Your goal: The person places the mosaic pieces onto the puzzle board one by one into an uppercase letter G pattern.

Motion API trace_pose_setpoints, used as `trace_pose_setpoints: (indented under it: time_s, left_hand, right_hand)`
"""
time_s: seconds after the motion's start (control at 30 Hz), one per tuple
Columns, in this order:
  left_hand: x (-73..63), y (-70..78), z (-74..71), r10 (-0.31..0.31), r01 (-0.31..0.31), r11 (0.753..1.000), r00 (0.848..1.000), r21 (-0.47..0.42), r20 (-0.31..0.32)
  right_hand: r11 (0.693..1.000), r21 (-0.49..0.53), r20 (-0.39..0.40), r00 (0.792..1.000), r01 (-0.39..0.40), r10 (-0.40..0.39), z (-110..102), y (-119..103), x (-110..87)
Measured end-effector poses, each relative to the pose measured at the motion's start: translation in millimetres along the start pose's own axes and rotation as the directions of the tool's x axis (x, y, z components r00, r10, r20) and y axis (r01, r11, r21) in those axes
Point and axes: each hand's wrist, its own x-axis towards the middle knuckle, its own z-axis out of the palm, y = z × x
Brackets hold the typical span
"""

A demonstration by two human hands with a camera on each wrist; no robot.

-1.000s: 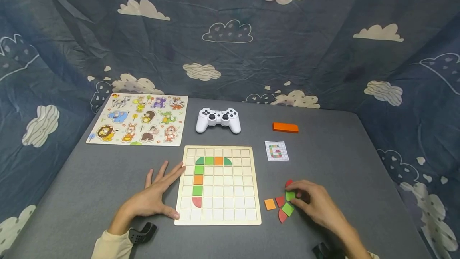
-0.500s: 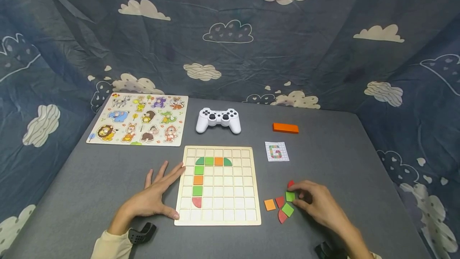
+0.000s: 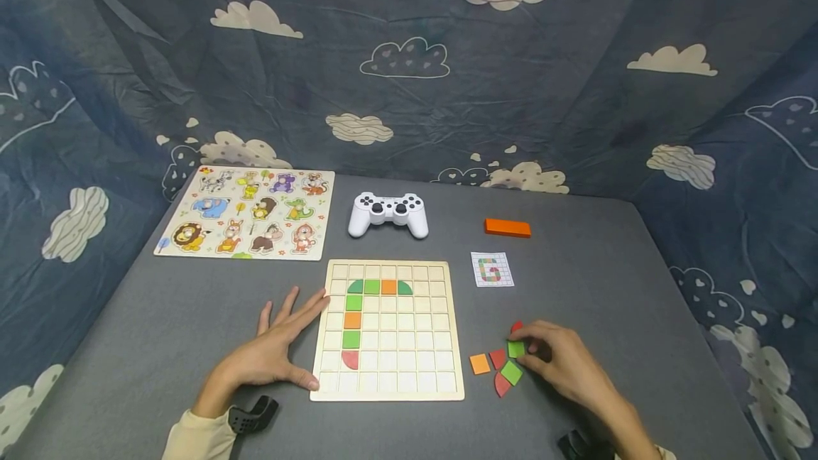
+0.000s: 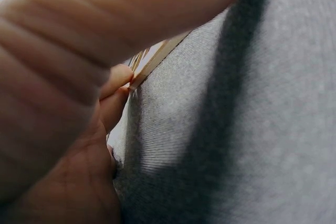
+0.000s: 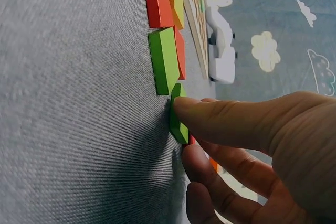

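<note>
My left hand (image 3: 271, 353) is spread at the left side of the wooden grid board (image 3: 409, 389), its fingertips and thumb touching the edge. Green, orange and red tiles form a bent line on the board, from a dark green quarter-round tile (image 3: 405, 287) to a red quarter-round tile (image 3: 350, 359). To the board's right, my right hand (image 3: 565, 357) pinches a green square tile (image 5: 179, 121) between thumb and fingers, at table level. A red tile (image 3: 516, 326) peeks out by the index fingertip. Close by lie another green square tile (image 3: 512, 373), an orange square tile (image 3: 479, 364) and two red tiles (image 3: 503, 384).
Behind the board lie a white game controller (image 3: 388, 215) and an animal puzzle board (image 3: 246, 213). A small pattern card (image 3: 492, 269) and an orange block (image 3: 508, 228) are at the right back. Cloud-patterned cloth (image 3: 409, 119) hangs around the grey table (image 3: 639, 289).
My right hand shifts very slightly right and back, the red tile by its index finger moving a little with it. My left hand and the board stay still.
</note>
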Motion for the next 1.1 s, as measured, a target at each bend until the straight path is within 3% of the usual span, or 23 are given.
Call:
trace_pose_setpoints:
  time_s: [0.17, 0.67, 1.1]
  left_hand:
    - [-0.3, 0.3, 0.5, -0.006, 0.006, 1.000, 1.000, -0.001, 0.006]
    - [0.4, -1.1, 0.3, 0.003, -0.003, 1.000, 1.000, 0.007, 0.006]
    - [-1.9, 1.0, -2.1, 0.024, -0.024, 1.000, 1.000, 0.009, -0.004]
  right_hand:
    - [1.000, -0.004, -0.008, 1.000, 0.025, -0.025, -0.2, 1.1, 1.7]
    - [1.000, -0.024, 0.010, 1.000, -0.003, 0.003, 0.1, 1.3, 3.9]
    - [0.995, -0.018, -0.060, 0.993, 0.102, -0.103, 4.7, -21.3, 18.8]
